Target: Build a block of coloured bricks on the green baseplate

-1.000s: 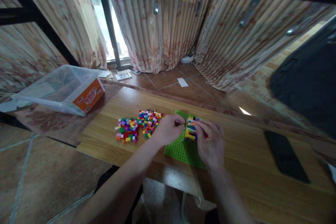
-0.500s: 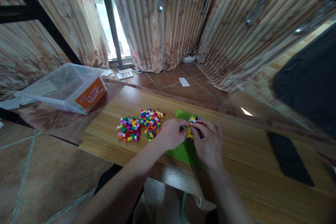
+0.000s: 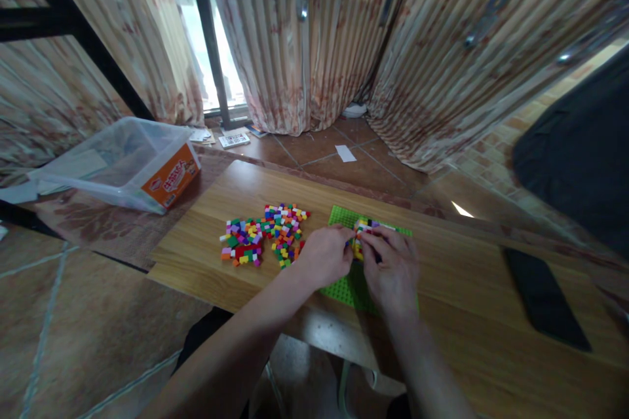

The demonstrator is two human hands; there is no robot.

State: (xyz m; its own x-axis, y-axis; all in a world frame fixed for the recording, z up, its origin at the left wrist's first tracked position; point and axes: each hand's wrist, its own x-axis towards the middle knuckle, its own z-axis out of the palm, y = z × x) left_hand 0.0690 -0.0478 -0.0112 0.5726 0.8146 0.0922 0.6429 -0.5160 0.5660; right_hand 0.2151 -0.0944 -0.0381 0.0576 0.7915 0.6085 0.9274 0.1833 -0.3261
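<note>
A green studded baseplate (image 3: 350, 293) lies on the wooden table, with a small build of mostly yellow toy bricks (image 3: 358, 250) standing on it. My left hand (image 3: 328, 254) is closed at the left side of this build; its fingertips are bent and whatever they pinch is too small to make out. From the right, my right hand (image 3: 392, 265) grips the build, thumb and fingers pressed around its top and side. Both hands hide much of the build. Left of them spreads a pile of loose coloured bricks (image 3: 246, 236).
A black phone (image 3: 545, 298) lies toward the table's (image 3: 457, 275) right end. Beyond the left end stands a clear plastic bin (image 3: 118, 163) with an orange label. Papers (image 3: 234, 140) rest on the floor near the curtains (image 3: 275, 46). A dark covered shape (image 3: 580, 144) is at right.
My left hand has shifted slightly right and down, closer to the build. My right hand stays on the build with little movement, and the view has shifted slightly.
</note>
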